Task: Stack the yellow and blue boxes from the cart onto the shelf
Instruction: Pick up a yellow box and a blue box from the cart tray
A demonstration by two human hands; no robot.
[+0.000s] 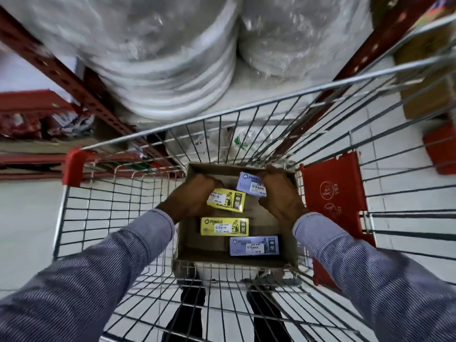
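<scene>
A wire shopping cart (103, 213) holds an open cardboard carton (288, 245). Both my hands reach down into the carton. My left hand (190, 196) grips a yellow box (228, 201) by its left end. My right hand (281, 193) grips a blue box (249, 185) by its right end, near the carton's far side. On the carton floor lie a second yellow box (224, 226) and, nearer me, a second blue box (254, 246). The red-framed shelf (56, 70) stands beyond the cart.
Plastic-wrapped stacks of white plates (167, 77) fill the shelf ahead. A red child-seat flap (333, 198) hangs on the cart's right side. Brown cartons (424, 77) and a red basket (439, 149) stand at the right on the white tiled floor.
</scene>
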